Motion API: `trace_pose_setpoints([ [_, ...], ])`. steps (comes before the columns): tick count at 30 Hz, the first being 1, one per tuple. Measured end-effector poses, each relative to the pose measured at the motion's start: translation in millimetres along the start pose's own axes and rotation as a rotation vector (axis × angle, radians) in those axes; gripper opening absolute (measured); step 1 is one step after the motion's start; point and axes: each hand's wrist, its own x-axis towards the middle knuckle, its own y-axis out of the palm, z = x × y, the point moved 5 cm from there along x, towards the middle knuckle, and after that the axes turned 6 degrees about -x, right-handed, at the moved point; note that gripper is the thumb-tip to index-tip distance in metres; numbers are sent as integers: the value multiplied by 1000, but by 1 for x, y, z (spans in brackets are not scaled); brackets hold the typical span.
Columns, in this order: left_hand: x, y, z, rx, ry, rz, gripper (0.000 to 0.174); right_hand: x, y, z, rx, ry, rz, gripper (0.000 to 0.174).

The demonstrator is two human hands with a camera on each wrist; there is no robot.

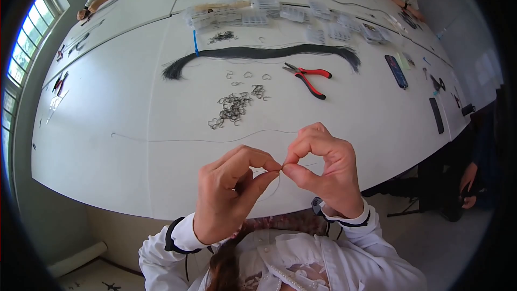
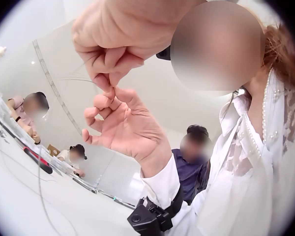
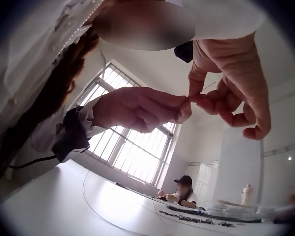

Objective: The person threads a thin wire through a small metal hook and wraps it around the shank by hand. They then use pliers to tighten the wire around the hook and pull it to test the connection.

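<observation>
Above the front of the table, the left hand [image 1: 229, 188] and right hand [image 1: 331, 172] meet at their fingertips, each pinching a thin dark strand between thumb and index finger. A loop of the strand [image 1: 278, 186] hangs below the left fingers, and a short end sticks out past the right fingertips. In the left wrist view the left hand [image 2: 128, 34] is above the right hand [image 2: 130, 130], with fine strand ends [image 2: 76, 79] beside it. The right wrist view shows the left hand [image 3: 137, 108] touching the right hand [image 3: 231, 81]. What lies between the fingertips is too small to tell.
On the white table [image 1: 97, 156] lie one long strand [image 1: 215, 140], a pile of small dark wire pieces [image 1: 234, 106], red-handled pliers [image 1: 309, 80], a black strand bundle [image 1: 258, 53], clear boxes [image 1: 293, 14] and a phone [image 1: 396, 71]. Other people sit around the table.
</observation>
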Motion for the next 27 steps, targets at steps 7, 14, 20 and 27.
trace_pose_setpoints([
  [7,1,0,6,-3,-57,-35,11,0,0,1,-97,-13,-10,8],
  [14,-2,-1,14,-167,-149,-84,11,-1,-6,4,-92,-3,-14,17],
  [20,-2,1,13,-152,-104,-95,11,-1,-1,7,-95,-60,-3,19],
  [27,-5,-1,10,-99,-69,-107,13,-2,2,10,-182,-58,-37,14],
])
